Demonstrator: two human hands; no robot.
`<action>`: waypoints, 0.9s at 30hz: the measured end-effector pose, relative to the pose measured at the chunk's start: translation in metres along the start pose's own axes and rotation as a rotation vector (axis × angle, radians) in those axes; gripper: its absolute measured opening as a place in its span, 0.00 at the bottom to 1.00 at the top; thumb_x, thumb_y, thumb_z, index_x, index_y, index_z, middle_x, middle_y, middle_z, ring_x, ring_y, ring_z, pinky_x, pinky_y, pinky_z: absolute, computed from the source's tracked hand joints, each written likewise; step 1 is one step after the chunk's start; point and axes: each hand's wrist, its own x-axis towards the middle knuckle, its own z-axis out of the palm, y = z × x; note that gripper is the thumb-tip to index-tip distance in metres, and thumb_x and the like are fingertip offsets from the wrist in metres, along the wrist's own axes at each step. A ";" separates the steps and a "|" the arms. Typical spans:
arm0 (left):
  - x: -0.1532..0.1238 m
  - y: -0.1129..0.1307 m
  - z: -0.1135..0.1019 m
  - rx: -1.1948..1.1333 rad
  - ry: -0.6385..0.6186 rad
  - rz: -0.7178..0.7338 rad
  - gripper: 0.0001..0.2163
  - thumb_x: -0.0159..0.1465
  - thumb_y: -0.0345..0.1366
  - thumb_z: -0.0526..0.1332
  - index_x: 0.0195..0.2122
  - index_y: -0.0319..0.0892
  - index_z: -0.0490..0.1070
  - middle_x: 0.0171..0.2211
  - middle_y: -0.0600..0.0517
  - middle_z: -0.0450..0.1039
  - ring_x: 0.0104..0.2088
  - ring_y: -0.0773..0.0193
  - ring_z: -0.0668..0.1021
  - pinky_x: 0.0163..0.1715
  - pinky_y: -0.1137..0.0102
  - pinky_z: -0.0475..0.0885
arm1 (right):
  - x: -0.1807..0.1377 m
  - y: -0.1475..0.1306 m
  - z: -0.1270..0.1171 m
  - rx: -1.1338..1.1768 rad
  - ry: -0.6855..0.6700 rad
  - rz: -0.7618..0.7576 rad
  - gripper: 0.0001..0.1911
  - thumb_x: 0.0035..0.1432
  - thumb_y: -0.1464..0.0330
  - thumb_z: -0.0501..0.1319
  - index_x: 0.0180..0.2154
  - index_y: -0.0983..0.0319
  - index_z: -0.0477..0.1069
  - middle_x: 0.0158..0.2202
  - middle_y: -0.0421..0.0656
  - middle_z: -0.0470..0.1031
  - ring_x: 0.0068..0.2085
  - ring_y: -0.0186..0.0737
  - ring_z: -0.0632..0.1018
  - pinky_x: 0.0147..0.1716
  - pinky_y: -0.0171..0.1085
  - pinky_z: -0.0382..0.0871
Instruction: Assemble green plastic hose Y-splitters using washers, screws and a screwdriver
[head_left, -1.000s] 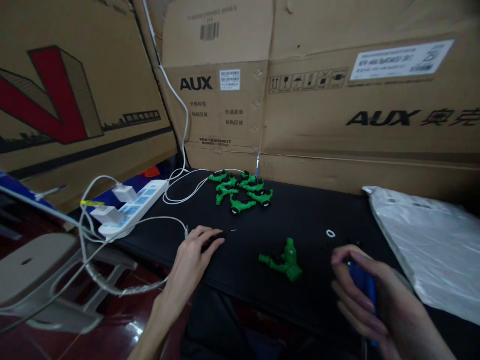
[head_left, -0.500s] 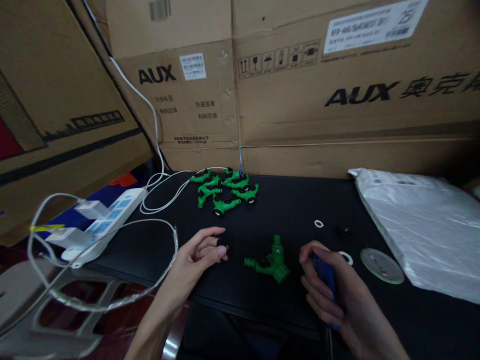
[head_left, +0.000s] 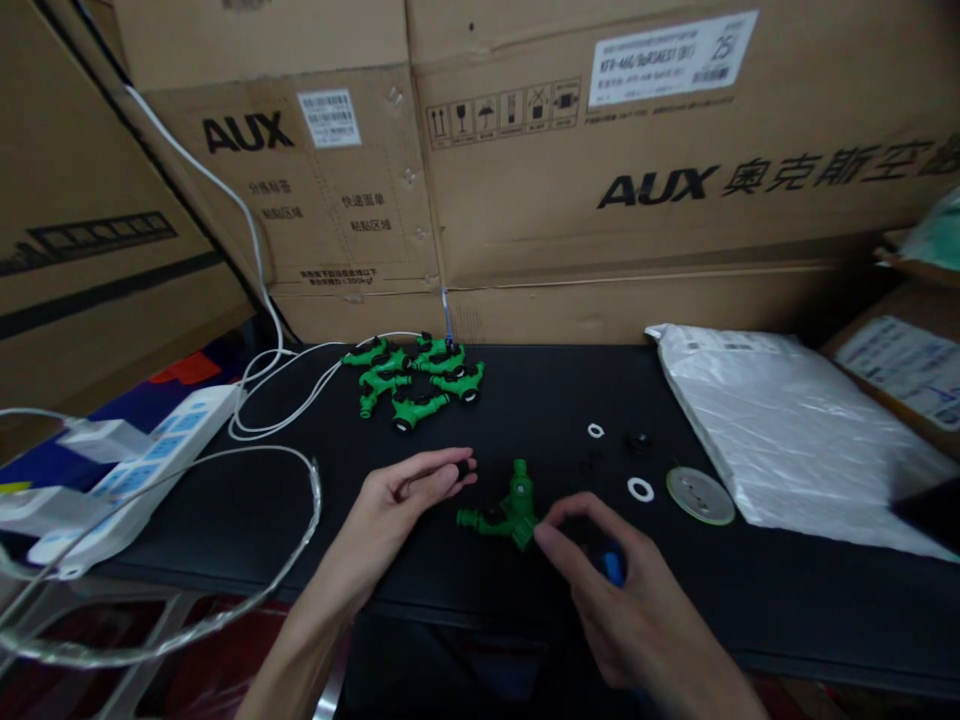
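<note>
My left hand [head_left: 405, 490] pinches a small black part [head_left: 464, 467], mostly covered by the fingers. Just right of it, a green Y-shaped hose connector [head_left: 519, 512] lies on the black table. My right hand [head_left: 619, 590] is at the connector's lower right end, thumb and forefinger close to or touching it; contact is unclear. Tucked in that palm is a blue-handled screwdriver [head_left: 613, 568], largely hidden. To the right lie a small white ring [head_left: 595, 431], a larger white ring [head_left: 640, 490], a black cap-like piece [head_left: 639, 442] and a round disc [head_left: 700, 497].
Several green connectors [head_left: 420, 408] are grouped at the back. A white power strip [head_left: 142, 475] with cables stands at the left. A white plastic package [head_left: 780, 440] lies at the right. Large cardboard boxes [head_left: 510, 220] wall off the table's rear.
My right hand has moved left to the green connector, the screwdriver still in its palm. My left hand has come nearer the connector with the black part. The view has shifted right.
</note>
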 end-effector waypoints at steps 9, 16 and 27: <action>0.038 0.005 0.017 0.255 -0.296 0.175 0.10 0.62 0.38 0.69 0.43 0.44 0.84 0.47 0.49 0.82 0.45 0.57 0.84 0.47 0.66 0.78 | 0.016 0.021 0.020 -0.675 0.315 -0.340 0.13 0.65 0.62 0.59 0.48 0.60 0.75 0.29 0.47 0.82 0.29 0.51 0.83 0.26 0.38 0.67; 0.038 0.002 0.018 0.562 -0.379 0.371 0.09 0.66 0.37 0.67 0.46 0.50 0.83 0.47 0.51 0.83 0.51 0.56 0.81 0.55 0.62 0.73 | 0.015 0.017 0.021 -0.689 0.289 -0.343 0.13 0.66 0.64 0.58 0.48 0.59 0.77 0.28 0.46 0.82 0.28 0.49 0.83 0.25 0.37 0.66; 0.039 -0.001 0.008 0.583 -0.414 0.409 0.09 0.68 0.35 0.65 0.47 0.50 0.83 0.48 0.50 0.83 0.51 0.56 0.80 0.54 0.63 0.74 | 0.014 0.018 0.016 -0.567 0.265 -0.359 0.16 0.65 0.61 0.57 0.48 0.59 0.77 0.31 0.46 0.83 0.29 0.46 0.82 0.28 0.37 0.68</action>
